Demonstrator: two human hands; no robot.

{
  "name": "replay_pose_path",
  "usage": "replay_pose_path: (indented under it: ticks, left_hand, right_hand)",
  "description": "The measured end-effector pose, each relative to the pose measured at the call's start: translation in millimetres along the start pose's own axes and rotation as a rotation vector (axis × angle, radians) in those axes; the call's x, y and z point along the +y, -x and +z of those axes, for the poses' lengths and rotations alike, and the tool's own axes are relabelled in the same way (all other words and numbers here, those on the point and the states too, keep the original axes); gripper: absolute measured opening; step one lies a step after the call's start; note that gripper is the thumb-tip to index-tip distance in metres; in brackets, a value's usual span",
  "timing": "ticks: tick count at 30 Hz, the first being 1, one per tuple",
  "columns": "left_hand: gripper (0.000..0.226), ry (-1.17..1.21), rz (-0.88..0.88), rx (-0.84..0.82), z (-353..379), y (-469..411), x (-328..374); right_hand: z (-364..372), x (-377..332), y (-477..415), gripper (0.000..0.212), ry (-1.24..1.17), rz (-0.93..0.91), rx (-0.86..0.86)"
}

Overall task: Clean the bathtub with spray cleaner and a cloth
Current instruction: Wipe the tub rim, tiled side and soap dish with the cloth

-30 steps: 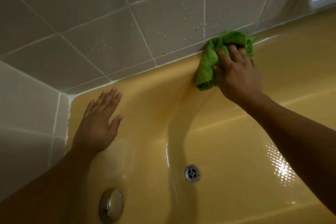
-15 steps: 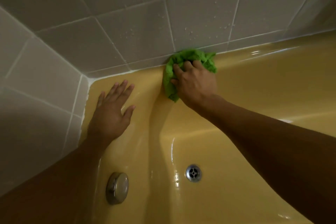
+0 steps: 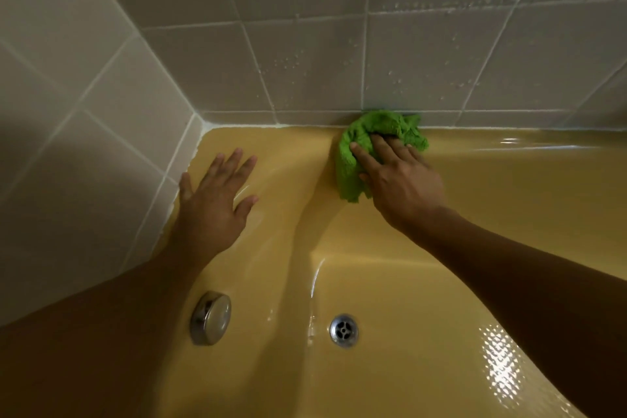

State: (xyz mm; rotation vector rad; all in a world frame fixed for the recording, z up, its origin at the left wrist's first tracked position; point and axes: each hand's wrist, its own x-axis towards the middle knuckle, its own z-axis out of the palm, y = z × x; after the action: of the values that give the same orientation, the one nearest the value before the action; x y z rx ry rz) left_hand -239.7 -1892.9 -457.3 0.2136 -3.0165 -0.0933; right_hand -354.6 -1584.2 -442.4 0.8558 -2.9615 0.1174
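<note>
right hand [image 3: 403, 180]: my fingers lie nearly straight, pressing the green cloth [image 3: 376, 132] | left hand [image 3: 213, 200]: spread flat, holding nothing, on the yellow bathtub [image 3: 441, 248] rim, up-left of the drain [image 3: 343, 330] | cloth: bunched against the tiled wall [image 3: 305, 61], above the drain | chrome knob [image 3: 211, 317]: left of the drain

no readable text, no label, brand, number or sign on bathtub [image 3: 441, 282], cloth [image 3: 380, 132], wall tiles [image 3: 305, 61], drain [image 3: 343, 330], overflow cap [image 3: 210, 318]
</note>
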Motion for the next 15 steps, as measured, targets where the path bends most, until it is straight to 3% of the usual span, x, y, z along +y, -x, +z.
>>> replay_pose_path:
  ticks: [4, 7, 15]
  left_hand:
    - [0.059, -0.002, -0.107, 0.022, -1, 8, 15]
    - [0.061, -0.025, -0.288, 0.051, 3, 15, 40]
    - [0.066, -0.104, -0.503, 0.11, 9, 38, 64]
  right_hand:
    - [-8, -1, -6, 0.055, -0.032, -0.009, -0.01]
    - [-14, -23, -15, 0.054, -0.031, -0.012, 0.004]
    - [-23, -79, -77, 0.045, -0.025, -0.254, -0.087]
